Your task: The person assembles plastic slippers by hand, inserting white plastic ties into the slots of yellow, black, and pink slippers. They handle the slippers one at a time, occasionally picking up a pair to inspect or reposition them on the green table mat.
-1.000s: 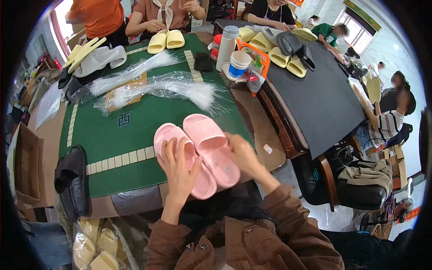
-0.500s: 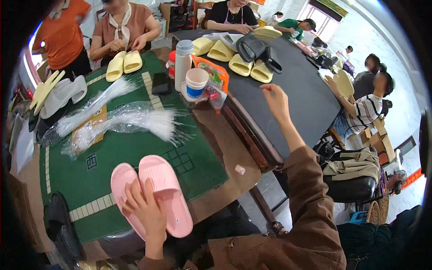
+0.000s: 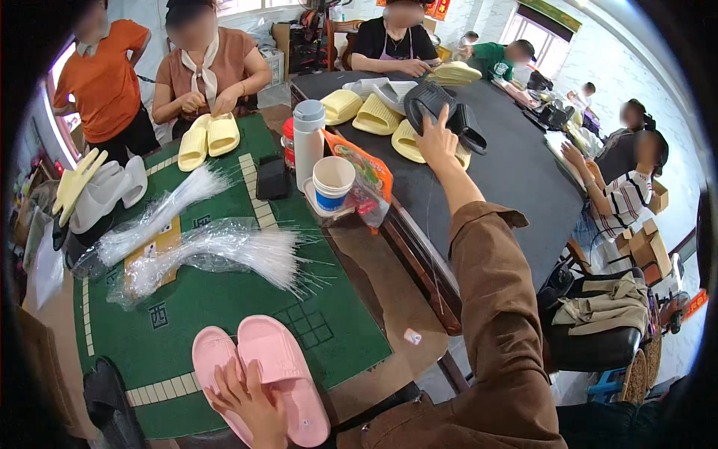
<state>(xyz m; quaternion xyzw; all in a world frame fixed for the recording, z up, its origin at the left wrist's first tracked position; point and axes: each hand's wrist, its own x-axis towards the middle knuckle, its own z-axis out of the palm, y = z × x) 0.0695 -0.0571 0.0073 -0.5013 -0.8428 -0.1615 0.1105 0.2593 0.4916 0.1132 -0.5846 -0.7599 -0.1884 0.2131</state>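
A pair of pink slippers lies side by side on the green mat at the near edge. My left hand is over their inner edges, its fingers across the left slipper and thumb at the right one, holding the pair together. My right hand reaches to the far dark table, fingers apart, over a black slipper; whether it touches the slipper I cannot tell. Below this hand a thin clear strand hangs. Pale yellow slippers lie around the black one, one partly hidden by my hand.
Bundles of clear plastic strands lie on the mat. A thermos, a paper cup and an orange bag stand near the dark table. Black slippers lie at left. A person handles yellow slippers across the mat.
My right hand has moved forward from the table's near side to the black slipper, its fingers spreading. My left hand stays on the pink slippers. The whole view has shifted, with the slippers lower in it.
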